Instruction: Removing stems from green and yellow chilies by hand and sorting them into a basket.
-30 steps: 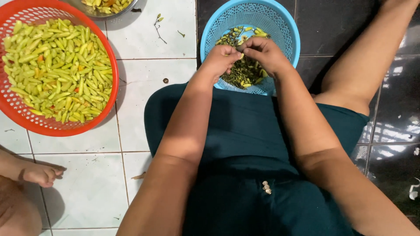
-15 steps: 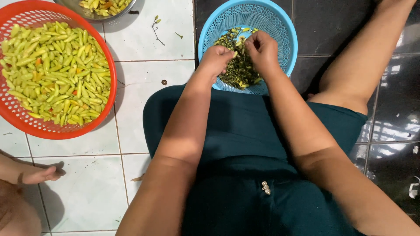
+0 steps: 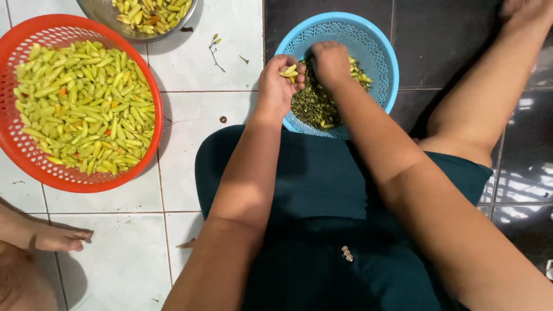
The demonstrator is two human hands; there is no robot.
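Two hands over blue basket; left hand pinches chilies.

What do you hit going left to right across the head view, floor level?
Red basket of yellow-green chillies → metal bowl of chillies → loose stem on the white tile → left hand holding chillies → right hand in the blue basket of green stems.

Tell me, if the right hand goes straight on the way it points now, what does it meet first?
Probably the green stems heaped in the blue basket: the right hand points down into them and may already touch them; depth is unclear.
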